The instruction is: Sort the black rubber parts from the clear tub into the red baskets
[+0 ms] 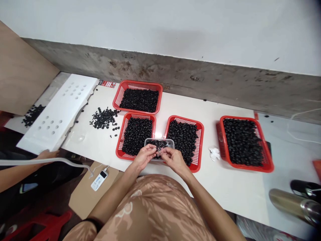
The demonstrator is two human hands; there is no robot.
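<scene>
My left hand [145, 155] and my right hand [173, 158] meet fingertip to fingertip over a small clear plastic box [172, 144] of little black parts. Both hands are closed in a pinch. Between the fingertips is something small, too tiny to make out. On the left of the box stands a red basket [117, 151] full of round black parts [137, 132]. To its right is another red basket [202, 134], filled with black ring-like parts [182, 139]. The box overlaps the near edges of both baskets.
Behind stands a red basket [160, 87] of finer black pieces; far right, another red basket [270, 166]. Loose black parts [104, 117] lie on the white table [233, 190]. A co-worker's hand [47, 154] touches a white foam board [56, 112]. A metal flask [288, 202] lies right, crumpled tissue [214, 153] nearer.
</scene>
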